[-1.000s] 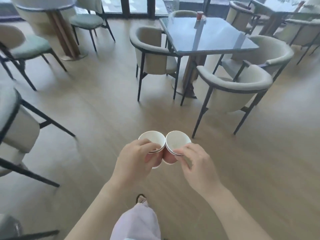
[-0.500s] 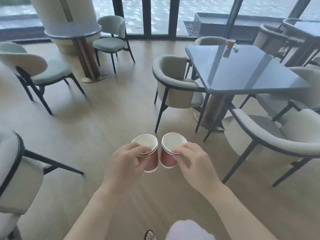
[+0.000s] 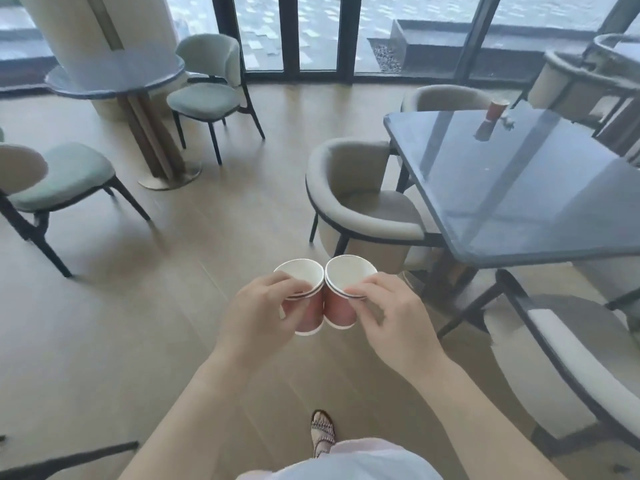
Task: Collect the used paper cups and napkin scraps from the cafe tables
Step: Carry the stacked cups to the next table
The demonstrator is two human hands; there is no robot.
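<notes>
We've got a red paper cup stack [image 3: 306, 299] pinched in our left hand [image 3: 258, 317], another [image 3: 341, 296] in our right hand [image 3: 394, 323], so nest them before reaching that red cup [image 3: 496, 111] on the glossy dark worktop [image 3: 540, 188].

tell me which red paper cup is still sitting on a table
The lone red cup near the far edge of the square dark table. The other cups are off the tables, held side by side in the left hand and right hand.

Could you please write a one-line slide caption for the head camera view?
Left hand and right hand each carry red paper cups, another cup waiting on the square table.
</notes>
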